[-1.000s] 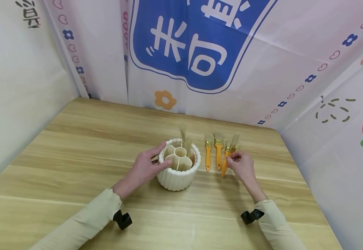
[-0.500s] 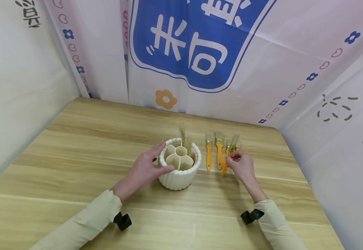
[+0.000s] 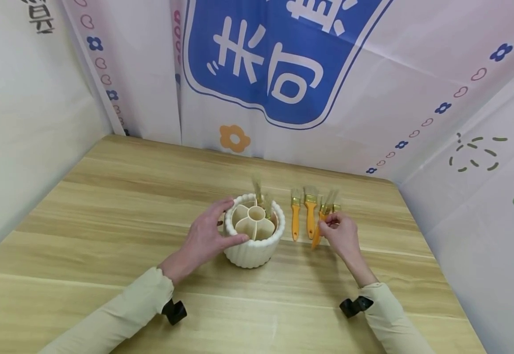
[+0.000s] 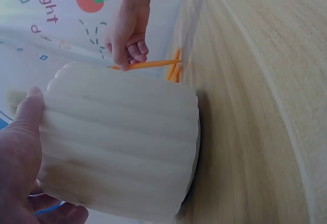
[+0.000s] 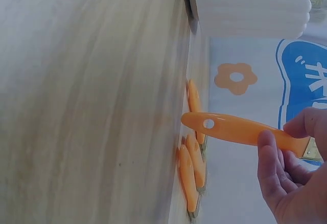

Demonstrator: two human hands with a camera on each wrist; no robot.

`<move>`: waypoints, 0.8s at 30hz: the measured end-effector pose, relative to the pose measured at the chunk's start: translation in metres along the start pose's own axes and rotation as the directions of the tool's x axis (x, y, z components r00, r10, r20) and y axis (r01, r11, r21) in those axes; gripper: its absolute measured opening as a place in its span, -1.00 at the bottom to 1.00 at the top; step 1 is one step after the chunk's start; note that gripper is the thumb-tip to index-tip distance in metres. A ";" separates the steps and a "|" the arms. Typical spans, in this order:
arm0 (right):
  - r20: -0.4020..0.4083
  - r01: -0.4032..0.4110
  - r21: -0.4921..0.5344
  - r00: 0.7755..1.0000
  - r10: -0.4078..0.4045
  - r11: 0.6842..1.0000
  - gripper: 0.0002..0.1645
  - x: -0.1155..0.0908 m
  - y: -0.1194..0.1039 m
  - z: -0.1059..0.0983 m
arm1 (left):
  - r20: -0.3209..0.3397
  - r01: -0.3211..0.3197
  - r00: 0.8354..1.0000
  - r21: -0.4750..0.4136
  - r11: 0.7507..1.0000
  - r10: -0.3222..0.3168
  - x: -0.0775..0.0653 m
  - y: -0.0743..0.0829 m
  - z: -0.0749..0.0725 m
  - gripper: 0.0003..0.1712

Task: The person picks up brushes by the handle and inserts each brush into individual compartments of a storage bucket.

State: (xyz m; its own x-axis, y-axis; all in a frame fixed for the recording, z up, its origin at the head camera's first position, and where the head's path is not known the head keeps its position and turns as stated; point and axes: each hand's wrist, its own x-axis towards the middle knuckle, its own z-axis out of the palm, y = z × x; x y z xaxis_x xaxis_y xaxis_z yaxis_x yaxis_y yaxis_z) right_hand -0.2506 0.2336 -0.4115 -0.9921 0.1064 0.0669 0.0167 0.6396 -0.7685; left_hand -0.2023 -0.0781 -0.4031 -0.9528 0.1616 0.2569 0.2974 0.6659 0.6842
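Observation:
A white ribbed pot (image 3: pixel 250 255) with petal-shaped dividers (image 3: pixel 256 214) stands upright on the table. My left hand (image 3: pixel 201 239) grips its left side, the thumb at the front rim and the fingers toward the back. Two brushes stand in the pot at the back right; their bristles (image 3: pixel 257 185) show above the rim. To the right, my right hand (image 3: pixel 342 235) pinches a paintbrush (image 5: pixel 230 128) by its orange handle. That brush is tilted, bristles up and handle end low, close to the tabletop. In the left wrist view, the pot (image 4: pixel 122 137) hides its own inside.
Beside the pot lie two more orange-handled paintbrushes, a narrow one (image 3: pixel 295 221) and a wider one (image 3: pixel 310 216). Another brush (image 3: pixel 337 207) is partly hidden by my right hand. Printed cloth walls (image 3: pixel 150 98) enclose the wooden table (image 3: pixel 106 236) at the back and sides.
My left thumb has shifted from over the pot's inside to its front rim. The right hand and its paintbrush have barely moved.

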 end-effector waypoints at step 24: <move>0.044 0.055 0.032 0.997 -0.056 0.998 -0.80 -0.009 -0.012 0.008 | -0.062 -0.053 0.997 -0.049 0.997 0.050 0.002 -0.005 0.003 -0.03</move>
State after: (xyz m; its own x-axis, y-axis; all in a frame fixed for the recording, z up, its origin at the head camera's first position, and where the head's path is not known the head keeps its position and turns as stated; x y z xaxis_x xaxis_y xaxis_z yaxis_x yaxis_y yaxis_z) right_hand -0.2433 0.2190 -0.4082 -0.9959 0.0370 0.0822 -0.0417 0.6195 -0.7839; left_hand -0.2062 -0.0785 -0.4081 -0.9310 0.1491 0.3331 0.3505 0.6202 0.7018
